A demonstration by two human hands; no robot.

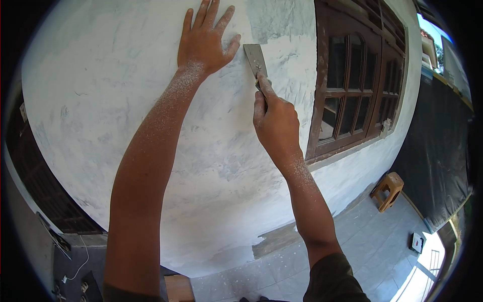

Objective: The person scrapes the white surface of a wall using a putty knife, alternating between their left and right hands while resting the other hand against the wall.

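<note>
White, dusty plaster covers the wall (pixel 201 151), with a grey patch (pixel 279 17) high up, left of the window (pixel 352 93). The left hand (pixel 204 48) lies against the wall, palm inward, fingers spread and holding nothing. To its right, the right hand (pixel 276 118) is closed around a scraper (pixel 259 65), forefinger stretched along it; the blade (pixel 254 53) points up, near the left thumb. (Whether its edge touches the wall cannot be told from this angle.)

A slip of the blade to the left could nick that thumb, the two being so near. Too steep an angle or too hard a push might gouge the wall, and the dust (pixel 191 74) on the skin could loosen the grip. A stroke straying right might scratch the window.

Counted: two hands, one scraper, one wall, one window; farther off to the right, one stool (pixel 388 187) and one black sheet (pixel 432 151); near left, one white cable (pixel 86 254) on the floor (pixel 347 246).
</note>
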